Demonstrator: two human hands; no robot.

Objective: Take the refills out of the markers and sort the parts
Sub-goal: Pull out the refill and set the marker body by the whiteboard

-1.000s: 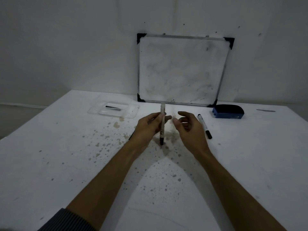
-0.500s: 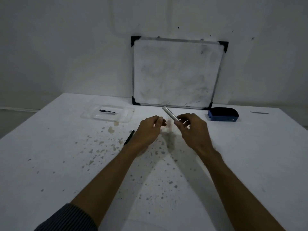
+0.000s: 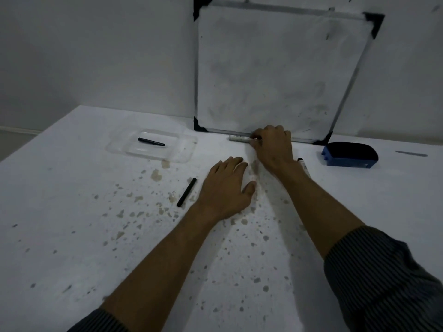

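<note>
My right hand [image 3: 272, 146] is far out on the table, fingers closed on one end of a pale marker barrel [image 3: 239, 138] that lies flat just in front of the whiteboard's lower edge. My left hand [image 3: 226, 188] rests palm down on the table with fingers spread, holding nothing. A black refill [image 3: 186, 192] lies on the table just left of my left hand. Another black refill [image 3: 151, 142] lies in the clear plastic tray [image 3: 187, 153]. A second marker [image 3: 304, 167] with a black tip lies partly hidden behind my right forearm.
A whiteboard [image 3: 275, 73] leans against the wall at the back. A blue and black eraser [image 3: 349, 154] sits to the right of it. The white table [image 3: 72, 236] is speckled with stains. A thin grey streak [image 3: 411, 153] shows at the far right.
My right hand carried the marker barrel from mid-air between both hands out to the foot of the whiteboard. My left hand let go and dropped flat onto the table. The camera moved closer.
</note>
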